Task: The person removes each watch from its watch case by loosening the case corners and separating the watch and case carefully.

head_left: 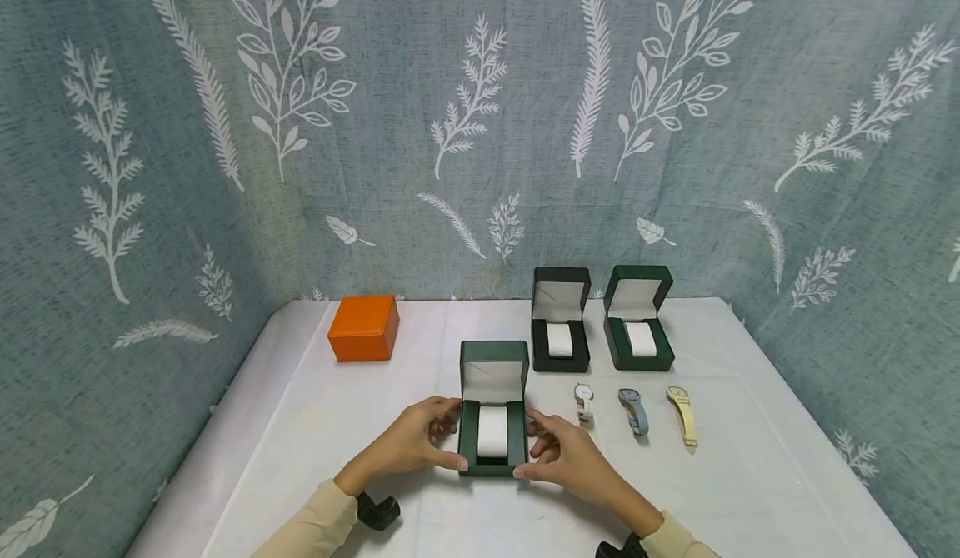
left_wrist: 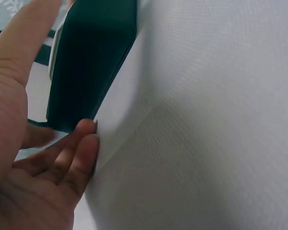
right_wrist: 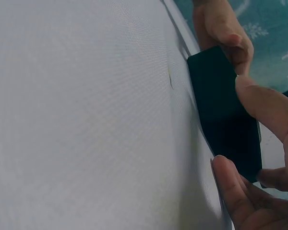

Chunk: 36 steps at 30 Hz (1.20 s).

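A green watch box stands on the white-covered table with its lid up and a white cushion inside. My left hand holds its left side, thumb on the front corner and fingers toward the back. On the opposite side my right hand grips it likewise, thumb at the front right corner. Up close, the box's dark green side wall shows beside the left fingers in the left wrist view. In the right wrist view, the right thumb and fingers frame the other side of the box.
At the back left sits a closed orange box. A black watch box and another green one stand open behind, cushions inside. To the right lie a white-strapped watch, a blue-grey watch and a yellow watch.
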Each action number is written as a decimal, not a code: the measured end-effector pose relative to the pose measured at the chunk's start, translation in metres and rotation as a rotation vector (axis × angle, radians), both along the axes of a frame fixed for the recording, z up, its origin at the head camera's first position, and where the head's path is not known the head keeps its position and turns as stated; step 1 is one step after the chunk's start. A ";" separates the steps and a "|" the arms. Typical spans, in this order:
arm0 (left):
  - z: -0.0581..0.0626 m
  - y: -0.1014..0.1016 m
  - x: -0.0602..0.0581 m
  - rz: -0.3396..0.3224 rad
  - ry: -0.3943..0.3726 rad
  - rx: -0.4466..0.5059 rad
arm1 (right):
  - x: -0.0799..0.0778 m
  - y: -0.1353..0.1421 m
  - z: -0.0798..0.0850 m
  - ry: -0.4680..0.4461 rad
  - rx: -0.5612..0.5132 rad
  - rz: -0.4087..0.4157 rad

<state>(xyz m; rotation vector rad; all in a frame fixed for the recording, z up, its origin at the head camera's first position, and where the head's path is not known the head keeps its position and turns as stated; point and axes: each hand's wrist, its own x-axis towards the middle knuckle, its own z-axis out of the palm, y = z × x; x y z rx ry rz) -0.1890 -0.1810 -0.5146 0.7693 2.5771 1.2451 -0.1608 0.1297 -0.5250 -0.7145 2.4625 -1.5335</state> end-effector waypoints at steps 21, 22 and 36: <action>0.006 -0.002 -0.006 -0.026 0.053 -0.062 | -0.001 -0.013 -0.002 0.081 -0.024 -0.050; 0.007 -0.003 -0.007 -0.022 0.058 -0.055 | -0.003 -0.014 -0.001 0.082 -0.026 -0.051; 0.024 -0.017 -0.032 0.002 0.047 0.053 | -0.038 -0.030 0.016 0.102 -0.045 -0.048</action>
